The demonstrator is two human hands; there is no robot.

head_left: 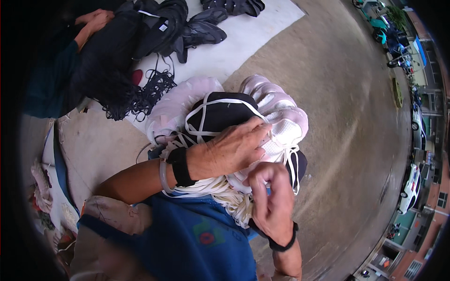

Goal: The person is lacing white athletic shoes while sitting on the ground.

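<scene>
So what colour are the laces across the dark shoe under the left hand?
White laces, crossing the black shoe; the head view shows them.

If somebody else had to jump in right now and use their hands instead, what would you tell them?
Left hand: lies flat on top of the bundle of white shoes, pressing on the dark piece crossed by white laces.
Right hand: fingers pinched on the laces at the bundle's near edge.
Bundle rests in the lap, against the blue apron.
Done: some laces already cross the top.
Left: loose laces hang underneath.
Nearby: black shoes on a white sheet.
</scene>
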